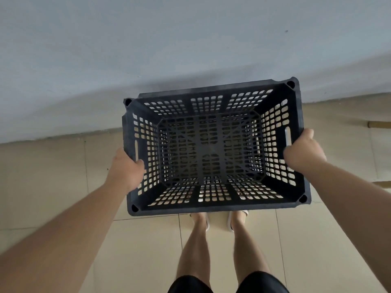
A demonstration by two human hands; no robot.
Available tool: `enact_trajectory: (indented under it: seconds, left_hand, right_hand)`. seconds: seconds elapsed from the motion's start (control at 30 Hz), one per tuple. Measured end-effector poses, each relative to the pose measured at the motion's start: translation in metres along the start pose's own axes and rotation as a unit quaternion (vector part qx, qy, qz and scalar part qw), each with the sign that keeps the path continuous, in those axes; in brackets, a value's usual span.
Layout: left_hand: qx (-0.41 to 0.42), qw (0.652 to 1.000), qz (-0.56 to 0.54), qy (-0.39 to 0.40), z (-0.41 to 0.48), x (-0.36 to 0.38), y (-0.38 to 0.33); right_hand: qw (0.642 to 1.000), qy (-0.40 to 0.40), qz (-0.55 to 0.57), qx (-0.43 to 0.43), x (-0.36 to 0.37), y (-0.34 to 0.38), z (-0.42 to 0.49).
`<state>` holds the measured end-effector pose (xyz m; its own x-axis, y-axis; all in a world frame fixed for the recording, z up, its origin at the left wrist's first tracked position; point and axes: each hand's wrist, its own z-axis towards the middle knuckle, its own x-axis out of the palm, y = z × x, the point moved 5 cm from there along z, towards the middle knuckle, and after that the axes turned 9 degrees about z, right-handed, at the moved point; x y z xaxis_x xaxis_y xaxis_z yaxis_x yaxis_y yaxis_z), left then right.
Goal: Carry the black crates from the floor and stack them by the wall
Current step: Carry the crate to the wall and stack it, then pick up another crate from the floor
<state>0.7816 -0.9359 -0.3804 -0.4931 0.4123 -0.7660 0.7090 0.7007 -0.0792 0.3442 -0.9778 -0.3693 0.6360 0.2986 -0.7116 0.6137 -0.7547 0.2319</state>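
A black slotted plastic crate (211, 149) is held up in front of me, open side up, above the tiled floor and close to the grey wall (169, 49). My left hand (127, 168) grips the handle slot in its left end wall. My right hand (304, 151) grips the handle slot in its right end wall. A second black rim shows just behind the crate's far edge, so another crate (190, 93) seems to sit beneath it; how they touch is unclear. The crate is empty inside.
Beige floor tiles (53, 176) run up to the wall's base. My legs and feet in white sandals (230, 223) stand just behind the crate. A wooden stick or leg (378, 124) pokes in at the right edge.
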Motion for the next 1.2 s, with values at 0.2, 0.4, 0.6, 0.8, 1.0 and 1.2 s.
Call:
enact_trajectory:
  seconds: [0.2,0.4,0.6,0.8,1.0,1.2]
  left_hand:
    - [0.091,0.991,0.101,-0.011,-0.092,-0.014,-0.027]
    - [0.187,0.974,0.127,-0.009,-0.176,-0.054,-0.083]
    - [0.346,0.922,0.174,-0.009,-0.263,-0.095,-0.166]
    - [0.551,0.803,0.227,-0.021,-0.385,-0.112,-0.220]
    - [0.666,0.682,0.298,-0.041,-0.503,-0.099,-0.227]
    - [0.731,0.602,0.321,-0.033,-0.631,-0.048,-0.202]
  right_hand:
    - [0.996,0.040,0.007,-0.082,-0.014,0.007,-0.077]
    - [0.990,0.044,0.033,-0.133,-0.078,0.013,-0.162]
    - [0.988,-0.043,0.087,-0.123,-0.165,0.002,-0.242]
    - [0.975,-0.157,0.142,-0.062,-0.218,-0.049,-0.328]
    - [0.948,-0.253,0.193,0.029,-0.243,-0.148,-0.423]
    - [0.908,-0.323,0.229,0.139,-0.241,-0.284,-0.520]
